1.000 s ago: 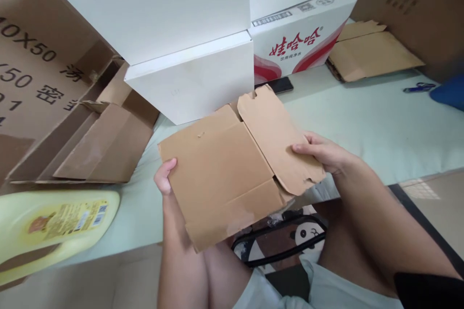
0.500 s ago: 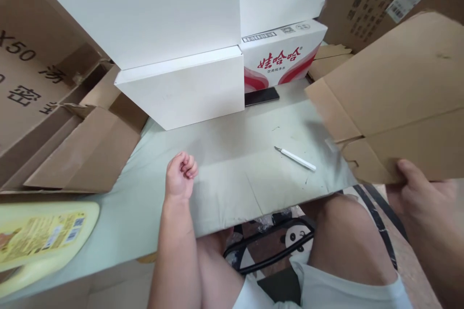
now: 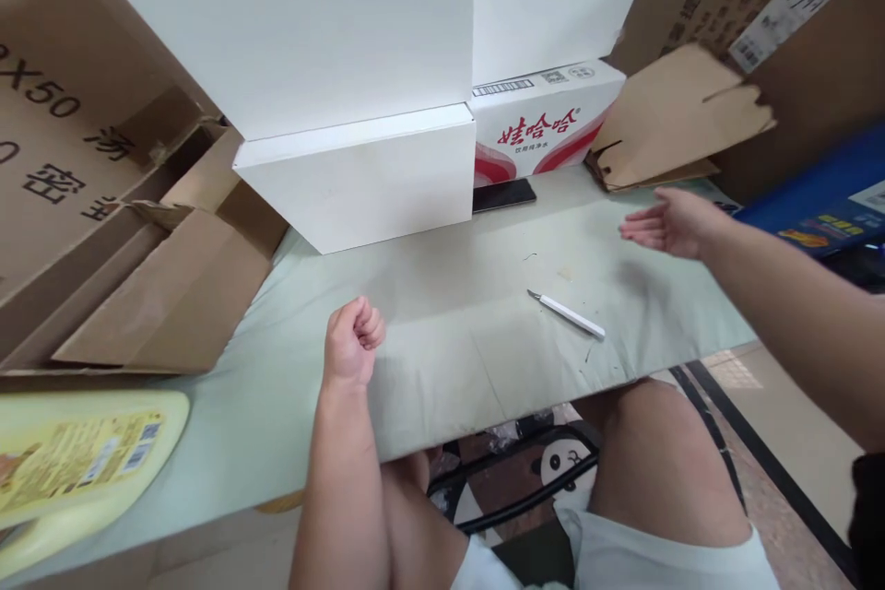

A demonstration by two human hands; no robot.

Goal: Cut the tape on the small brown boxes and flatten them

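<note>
A pale yellow bottle [image 3: 69,470] lies at the left end of the tabletop [image 3: 429,304], cut off by the view. Behind it, a brown carton [image 3: 55,92] is cut off too, only part of its lettering showing. The left hand [image 3: 354,341] is curled into a fist near the front edge; its palm is mostly hidden, and whether it rests on the cloth is hard to tell. Along the rear edge stands a white box [image 3: 366,184], covering one end of a flat black object [image 3: 504,194]. A white-handled knife [image 3: 567,314] lies right of centre, towards the front edge. The flattened cardboard [image 3: 678,120] sits at the rear right corner, overlapping more cardboard that it mostly hides. The right hand, [image 3: 670,223] well apart from the left, is open and slightly blurred in front of it. Farther right, a blue object [image 3: 830,203] is cut off.
</note>
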